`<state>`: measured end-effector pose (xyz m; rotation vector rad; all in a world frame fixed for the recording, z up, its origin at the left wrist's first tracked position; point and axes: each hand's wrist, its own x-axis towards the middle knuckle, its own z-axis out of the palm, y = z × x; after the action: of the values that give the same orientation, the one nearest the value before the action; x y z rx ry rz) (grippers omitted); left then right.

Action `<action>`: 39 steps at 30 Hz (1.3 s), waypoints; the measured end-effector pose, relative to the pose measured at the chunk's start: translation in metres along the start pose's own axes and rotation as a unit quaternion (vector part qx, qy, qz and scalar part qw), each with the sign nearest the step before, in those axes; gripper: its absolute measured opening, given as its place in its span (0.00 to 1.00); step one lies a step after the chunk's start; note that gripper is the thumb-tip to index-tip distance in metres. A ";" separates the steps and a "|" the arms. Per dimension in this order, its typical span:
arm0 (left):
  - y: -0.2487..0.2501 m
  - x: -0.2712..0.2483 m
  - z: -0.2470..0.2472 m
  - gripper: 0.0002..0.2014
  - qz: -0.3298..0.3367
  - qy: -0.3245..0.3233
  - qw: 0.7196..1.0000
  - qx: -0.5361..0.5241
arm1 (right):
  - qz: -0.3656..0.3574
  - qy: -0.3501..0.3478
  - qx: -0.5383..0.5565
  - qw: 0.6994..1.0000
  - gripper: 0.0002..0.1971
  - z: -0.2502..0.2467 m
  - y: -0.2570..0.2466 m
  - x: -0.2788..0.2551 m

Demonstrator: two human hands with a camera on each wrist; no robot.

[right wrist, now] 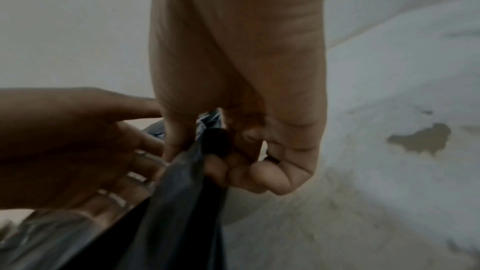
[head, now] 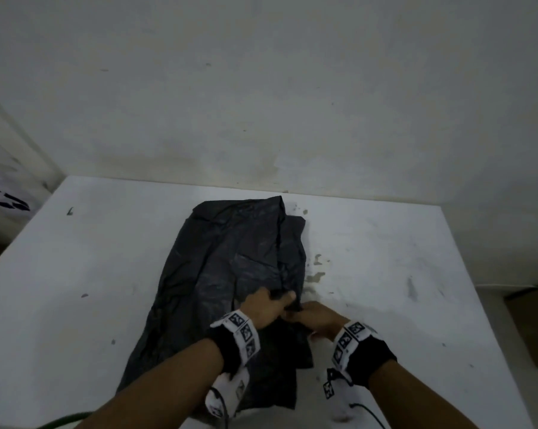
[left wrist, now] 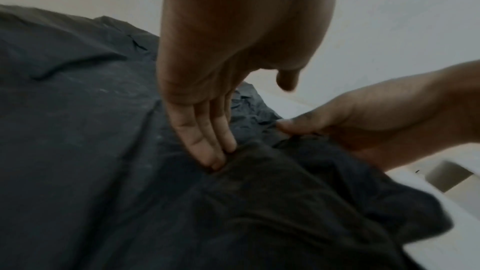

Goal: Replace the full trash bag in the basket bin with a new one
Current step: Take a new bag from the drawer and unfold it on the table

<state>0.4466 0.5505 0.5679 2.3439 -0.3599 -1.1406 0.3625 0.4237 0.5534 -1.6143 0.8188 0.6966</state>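
Both hands work a black trash bag (head: 230,274) on the white table (head: 385,274): left hand (head: 266,308) flat-fingered, right hand (head: 318,317) pinching its edge.

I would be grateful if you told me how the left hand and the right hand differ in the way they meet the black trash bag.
The left hand lays straight fingers flat on the black trash bag, pressing it, whereas the right hand curls its fingers round a gathered fold, pinching it. The left hand sits over the bag's middle; the right hand works at its right edge, by the bare white table. Both touch the same bag, close together, and each wrist wears a camera band.
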 end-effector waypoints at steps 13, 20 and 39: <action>0.006 -0.004 -0.021 0.26 -0.032 -0.140 0.966 -0.216 | -0.124 0.066 0.280 0.950 0.14 -0.031 -0.010 0.001; 0.004 0.003 -0.020 0.19 0.075 0.015 0.955 -0.285 | -0.162 0.177 0.214 0.947 0.13 -0.045 -0.013 0.000; -0.026 -0.007 -0.096 0.41 -0.005 0.015 0.897 -0.442 | -0.267 0.291 0.199 0.897 0.08 -0.053 -0.036 -0.031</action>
<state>0.5186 0.6068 0.6083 1.5447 0.1721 -0.9773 0.3748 0.3803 0.6089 -1.5690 0.8094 -0.3555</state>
